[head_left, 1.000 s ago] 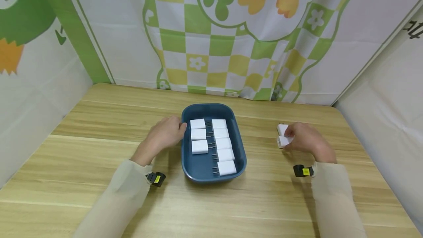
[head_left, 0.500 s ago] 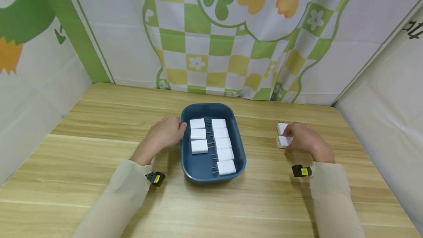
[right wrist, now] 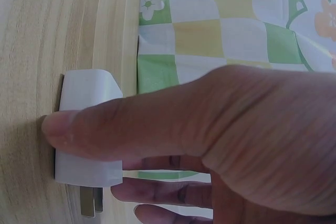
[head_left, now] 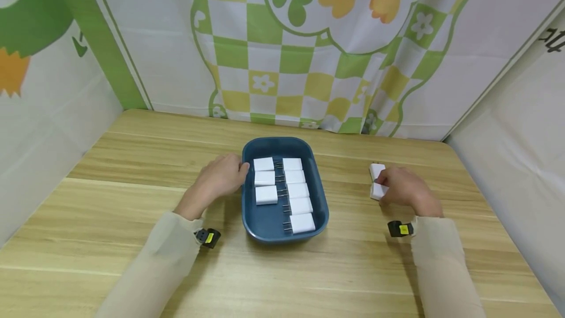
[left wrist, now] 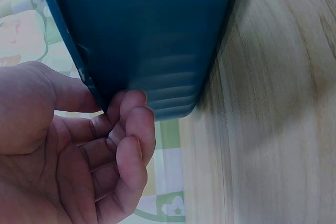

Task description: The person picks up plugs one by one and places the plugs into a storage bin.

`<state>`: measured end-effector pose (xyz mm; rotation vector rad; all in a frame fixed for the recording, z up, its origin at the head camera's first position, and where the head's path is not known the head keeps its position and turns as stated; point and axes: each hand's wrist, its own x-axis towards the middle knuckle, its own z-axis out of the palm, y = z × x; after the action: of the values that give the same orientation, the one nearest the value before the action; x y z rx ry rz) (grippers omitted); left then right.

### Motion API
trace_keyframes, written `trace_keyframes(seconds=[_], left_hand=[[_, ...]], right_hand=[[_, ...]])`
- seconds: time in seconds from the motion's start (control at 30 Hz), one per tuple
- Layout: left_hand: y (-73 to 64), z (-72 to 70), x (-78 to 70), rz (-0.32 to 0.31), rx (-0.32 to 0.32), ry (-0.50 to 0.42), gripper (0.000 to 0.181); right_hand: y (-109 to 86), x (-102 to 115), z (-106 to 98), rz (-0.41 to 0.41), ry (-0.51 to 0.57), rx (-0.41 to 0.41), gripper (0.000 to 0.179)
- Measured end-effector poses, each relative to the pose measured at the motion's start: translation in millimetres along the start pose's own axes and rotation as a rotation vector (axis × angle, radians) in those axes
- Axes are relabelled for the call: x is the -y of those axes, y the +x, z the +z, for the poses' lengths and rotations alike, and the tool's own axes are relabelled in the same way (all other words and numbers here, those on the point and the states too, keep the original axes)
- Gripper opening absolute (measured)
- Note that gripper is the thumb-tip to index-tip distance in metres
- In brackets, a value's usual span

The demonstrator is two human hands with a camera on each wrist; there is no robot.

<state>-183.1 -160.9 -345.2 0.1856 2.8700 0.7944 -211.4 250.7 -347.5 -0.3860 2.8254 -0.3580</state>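
In the head view, my left hand point(head_left: 223, 174) holds the left rim of a dark blue plastic bin point(head_left: 319, 193). The left wrist view shows the thumb at the rim and the curled fingers against the outer wall point(left wrist: 157, 24). At the right of the table, my right hand point(head_left: 407, 188) pinches the nearer of two white charger plugs point(head_left: 378, 191). Its thumb lies across this white plug point(right wrist: 86, 171) in the right wrist view, where the metal prongs point down. The farther white charger plug point(head_left: 376, 170) lies just beyond, partly behind the fingers.
Inside the bin, white charger plugs lie in two columns, prongs inward: three at left, such as this plug point(head_left: 266, 195), and several at right, such as this one point(head_left: 302, 223). A patterned curtain point(head_left: 282, 63) hangs behind the wooden table point(head_left: 282, 283).
My right hand has shifted slightly left and toward me, and the nearer plug has tilted, a gap opening between it and the farther one. The left hand and bin stay in place.
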Motion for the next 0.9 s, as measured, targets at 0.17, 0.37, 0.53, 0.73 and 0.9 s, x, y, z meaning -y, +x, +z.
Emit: trace_keyframes(seconds=[0.17, 0.37, 0.53, 0.73, 0.9], left_hand=[[0.3, 0.2, 0.7, -0.003, 0.000, -0.006, 0.041], [0.6, 0.8, 1.4, -0.004, 0.006, -0.008, 0.041], [0.6, 0.7, 1.2, -0.004, 0.005, -0.007, 0.041], [0.9, 1.1, 1.1, -0.004, 0.000, -0.004, 0.041], [0.5, 1.3, 1.1, -0.001, -0.005, -0.003, 0.041]], right_hand=[[-0.3, 1, -1, 0.005, -0.002, 0.003, 0.046], [-0.5, 2, -2, 0.013, -0.008, 0.007, 0.047], [-2.5, 3, -5, -0.001, -0.023, -0.025, 0.044], [-6.2, 10, -11, -0.029, -0.036, -0.055, 0.039], [-10.5, 17, -16, -0.043, -0.032, -0.063, 0.040]])
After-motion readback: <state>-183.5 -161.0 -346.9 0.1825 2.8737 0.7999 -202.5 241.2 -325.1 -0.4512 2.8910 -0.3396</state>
